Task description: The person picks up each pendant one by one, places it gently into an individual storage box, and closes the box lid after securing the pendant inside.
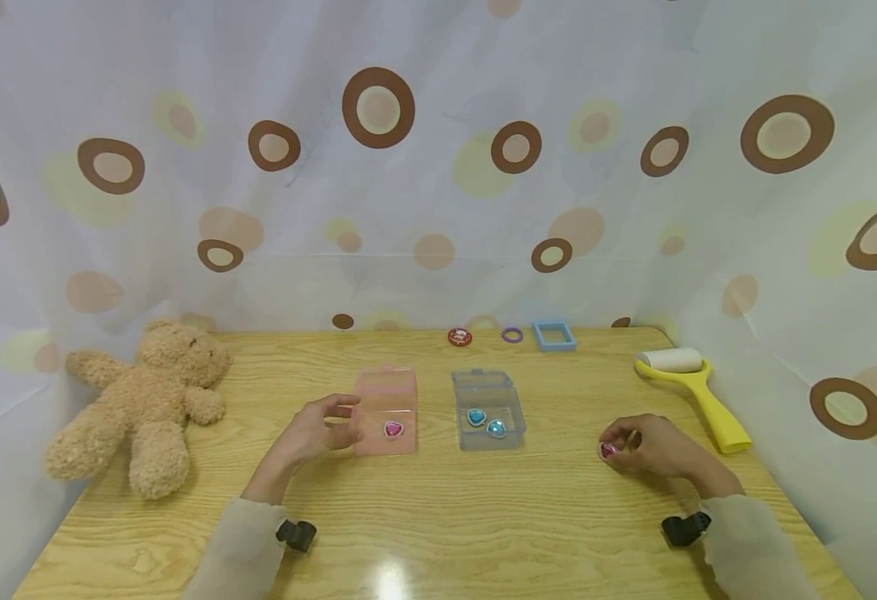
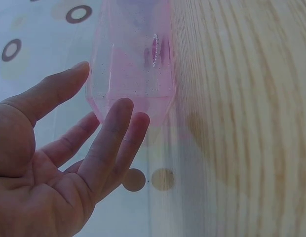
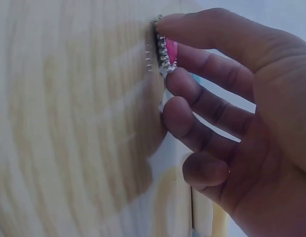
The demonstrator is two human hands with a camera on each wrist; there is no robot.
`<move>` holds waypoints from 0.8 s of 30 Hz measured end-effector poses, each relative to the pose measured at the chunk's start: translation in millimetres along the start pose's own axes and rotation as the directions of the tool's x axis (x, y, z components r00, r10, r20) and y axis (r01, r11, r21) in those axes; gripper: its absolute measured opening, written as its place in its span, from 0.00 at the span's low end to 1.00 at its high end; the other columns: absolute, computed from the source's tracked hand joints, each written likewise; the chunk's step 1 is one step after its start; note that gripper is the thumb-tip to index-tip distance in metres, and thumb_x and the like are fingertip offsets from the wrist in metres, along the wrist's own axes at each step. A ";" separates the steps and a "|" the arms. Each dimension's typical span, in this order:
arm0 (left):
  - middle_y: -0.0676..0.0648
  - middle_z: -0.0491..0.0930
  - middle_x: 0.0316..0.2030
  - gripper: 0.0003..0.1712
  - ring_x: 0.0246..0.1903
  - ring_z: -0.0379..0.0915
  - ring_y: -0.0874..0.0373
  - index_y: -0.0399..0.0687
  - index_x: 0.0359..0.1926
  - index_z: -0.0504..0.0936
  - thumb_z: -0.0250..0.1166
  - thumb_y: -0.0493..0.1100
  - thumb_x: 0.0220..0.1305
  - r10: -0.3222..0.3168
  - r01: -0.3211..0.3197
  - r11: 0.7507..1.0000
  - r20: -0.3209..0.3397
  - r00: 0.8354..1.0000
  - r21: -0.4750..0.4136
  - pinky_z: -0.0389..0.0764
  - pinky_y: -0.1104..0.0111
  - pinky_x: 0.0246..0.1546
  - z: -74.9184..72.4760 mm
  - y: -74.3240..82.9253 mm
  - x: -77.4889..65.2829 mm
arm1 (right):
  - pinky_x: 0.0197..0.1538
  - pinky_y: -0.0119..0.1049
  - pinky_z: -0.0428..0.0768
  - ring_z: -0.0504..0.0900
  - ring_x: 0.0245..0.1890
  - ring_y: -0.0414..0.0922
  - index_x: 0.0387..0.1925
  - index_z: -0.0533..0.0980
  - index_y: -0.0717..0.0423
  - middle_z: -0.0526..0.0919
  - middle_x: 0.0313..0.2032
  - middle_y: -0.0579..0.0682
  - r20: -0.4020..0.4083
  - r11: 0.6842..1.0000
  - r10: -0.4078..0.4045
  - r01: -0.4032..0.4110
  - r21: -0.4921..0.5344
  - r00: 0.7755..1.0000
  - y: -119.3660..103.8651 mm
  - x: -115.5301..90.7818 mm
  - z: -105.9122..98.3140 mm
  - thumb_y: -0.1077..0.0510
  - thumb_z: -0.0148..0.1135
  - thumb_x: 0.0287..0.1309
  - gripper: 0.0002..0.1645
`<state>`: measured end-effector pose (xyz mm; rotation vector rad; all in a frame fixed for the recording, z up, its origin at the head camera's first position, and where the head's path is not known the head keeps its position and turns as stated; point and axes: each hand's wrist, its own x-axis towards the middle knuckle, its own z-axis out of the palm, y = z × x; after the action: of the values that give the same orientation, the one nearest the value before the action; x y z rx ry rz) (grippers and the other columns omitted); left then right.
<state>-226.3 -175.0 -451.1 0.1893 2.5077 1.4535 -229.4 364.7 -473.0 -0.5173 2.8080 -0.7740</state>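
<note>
My right hand [image 1: 652, 446] is low over the right part of the table, thumb and fingertips around the edge of a pink heart-shaped gem [image 1: 608, 450] with a silver beaded rim. In the right wrist view this gem [image 3: 171, 52] stands close to the wood. At the left, my left hand [image 1: 318, 429] has its fingers spread beside an opened pink clear box [image 1: 384, 448]; it holds nothing. Inside that box lies another pink heart gem [image 1: 393, 429]. An opened blue-grey clear box [image 1: 487, 380] to its right contains two blue heart gems [image 1: 496, 428].
A teddy bear [image 1: 149, 408] lies at the left. Along the back are a red round disc [image 1: 459, 337], a purple ring [image 1: 512, 327] and a light blue square frame [image 1: 554, 344]. A yellow-handled lint roller [image 1: 724, 421] lies at the right near the curtain [image 1: 438, 183].
</note>
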 end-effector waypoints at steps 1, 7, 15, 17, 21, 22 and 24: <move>0.32 0.72 0.64 0.34 0.62 0.72 0.35 0.42 0.70 0.69 0.69 0.38 0.64 0.002 -0.002 1.000 0.001 1.000 0.002 0.82 0.51 0.54 0.0 -0.1 -0.1 | 0.34 0.29 0.75 0.75 0.30 0.32 0.42 0.83 0.45 0.82 0.32 0.39 -0.006 1.000 0.002 -0.002 -0.005 1.000 0.0 0.2 0.4 0.48 0.74 0.54 0.14; 0.32 0.71 0.64 0.35 0.62 0.72 0.35 0.42 0.70 0.69 0.69 0.38 0.64 -0.002 0.002 1.000 0.002 1.000 0.002 0.82 0.51 0.54 -0.3 0.3 -0.5 | 0.35 0.29 0.75 0.74 0.31 0.32 0.48 0.83 0.47 0.83 0.38 0.41 0.014 0.999 -0.041 0.041 0.008 0.999 -0.6 -0.9 -1.5 0.49 0.74 0.54 0.19; 0.32 0.71 0.64 0.34 0.61 0.73 0.35 0.42 0.70 0.69 0.69 0.38 0.64 -0.012 0.012 1.000 0.003 1.000 -0.015 0.83 0.52 0.53 -0.3 0.8 -0.4 | 0.36 0.28 0.76 0.75 0.32 0.31 0.48 0.83 0.48 0.83 0.38 0.41 -0.015 0.997 -0.078 0.078 -0.020 0.997 0.1 1.8 1.2 0.48 0.72 0.57 0.18; 0.32 0.71 0.64 0.35 0.61 0.73 0.35 0.43 0.70 0.69 0.69 0.38 0.64 -0.012 0.012 1.000 0.003 1.000 -0.012 0.83 0.52 0.54 -0.3 0.8 -0.4 | 0.36 0.28 0.76 0.75 0.33 0.32 0.48 0.83 0.48 0.82 0.37 0.41 -0.027 0.996 -0.079 0.078 -0.032 0.996 0.1 3.1 2.2 0.47 0.73 0.56 0.19; 0.32 0.72 0.64 0.35 0.62 0.73 0.36 0.43 0.70 0.69 0.69 0.38 0.64 -0.015 0.015 1.000 0.001 1.000 -0.007 0.82 0.52 0.54 -0.3 1.2 -0.6 | 0.36 0.29 0.77 0.76 0.33 0.34 0.47 0.83 0.48 0.83 0.37 0.41 -0.024 0.993 -0.110 0.109 -0.046 0.994 1.1 3.9 2.2 0.50 0.74 0.54 0.19; 0.32 0.72 0.64 0.34 0.62 0.73 0.36 0.43 0.70 0.69 0.69 0.39 0.64 -0.015 0.015 1.000 0.001 1.000 -0.006 0.82 0.51 0.54 -0.3 1.4 -0.7 | 0.36 0.29 0.77 0.77 0.34 0.34 0.47 0.83 0.48 0.83 0.38 0.41 -0.019 0.991 -0.121 0.120 -0.051 0.993 1.6 4.1 1.9 0.51 0.74 0.55 0.18; 0.32 0.72 0.64 0.34 0.62 0.73 0.35 0.43 0.70 0.69 0.69 0.38 0.64 -0.015 0.015 1.000 0.000 1.000 -0.005 0.82 0.51 0.54 -0.2 2.0 -0.9 | 0.37 0.29 0.77 0.77 0.34 0.33 0.46 0.83 0.47 0.84 0.38 0.39 -0.019 0.992 -0.120 0.119 -0.052 0.993 2.6 4.5 2.3 0.51 0.74 0.55 0.16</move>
<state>-225.4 -174.4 -449.1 0.1699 2.4999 1.4533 -233.6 364.0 -476.7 -0.6956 2.8449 -0.7357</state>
